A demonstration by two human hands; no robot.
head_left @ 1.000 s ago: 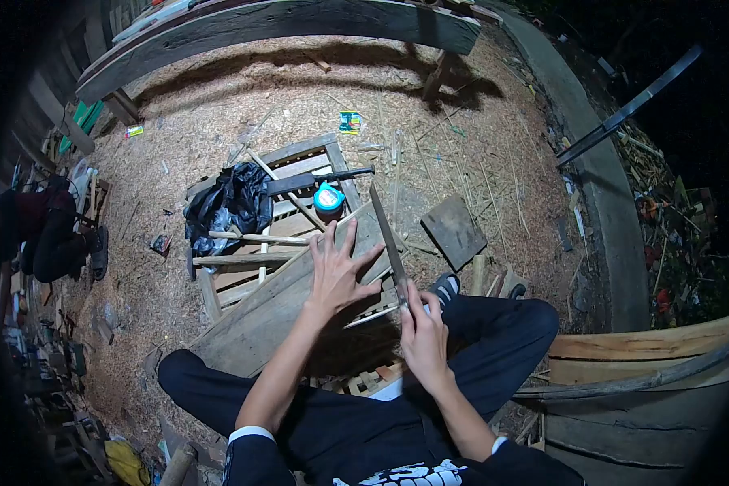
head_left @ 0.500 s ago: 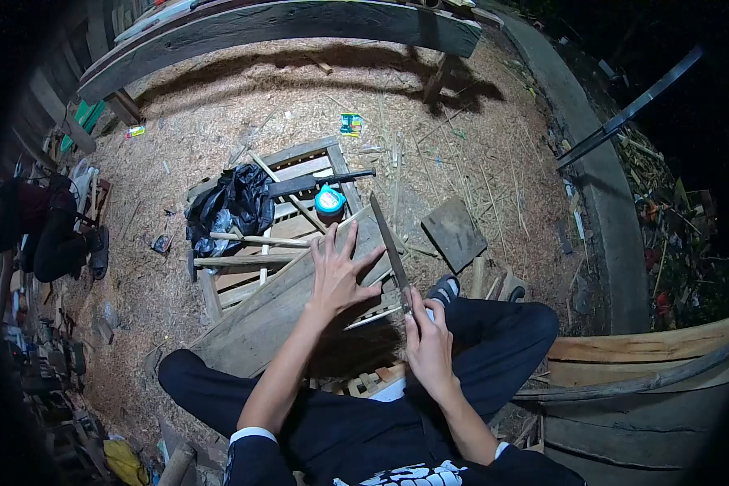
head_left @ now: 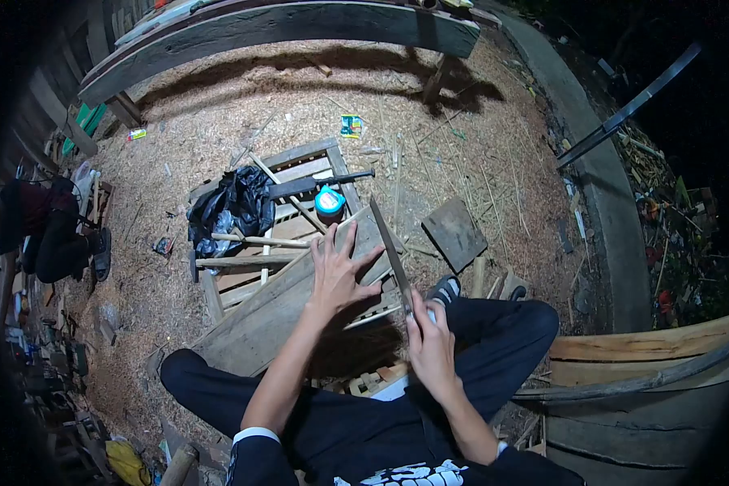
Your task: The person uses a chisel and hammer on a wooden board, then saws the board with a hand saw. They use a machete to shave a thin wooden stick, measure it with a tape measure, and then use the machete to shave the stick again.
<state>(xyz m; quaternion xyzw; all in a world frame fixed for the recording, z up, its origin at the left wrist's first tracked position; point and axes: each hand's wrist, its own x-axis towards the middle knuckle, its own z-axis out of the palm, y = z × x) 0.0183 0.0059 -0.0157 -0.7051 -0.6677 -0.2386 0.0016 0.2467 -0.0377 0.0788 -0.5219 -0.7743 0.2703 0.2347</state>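
The left hand (head_left: 342,271) lies open with its fingers widely spread, flat on a wooden board (head_left: 247,328) and gripping nothing; its fingertips reach toward the board's far edge. The right hand (head_left: 431,336) is closed around the near end of a long, narrow blade (head_left: 391,253), whose handle is mostly hidden in the fingers. The blade points forward from the right hand, along the board's end and to the right of the left hand; whether its edge touches the wood cannot be told.

Just beyond the left hand's fingertips stands a teal tape measure (head_left: 330,202). Farther ahead and to the left of that hand, a black plastic bag (head_left: 247,194) and a dark-bladed tool (head_left: 296,187) lie on a slatted wooden frame (head_left: 300,153). A square wooden slab (head_left: 454,235) rests on the ground ahead of the right hand, slightly to its right.
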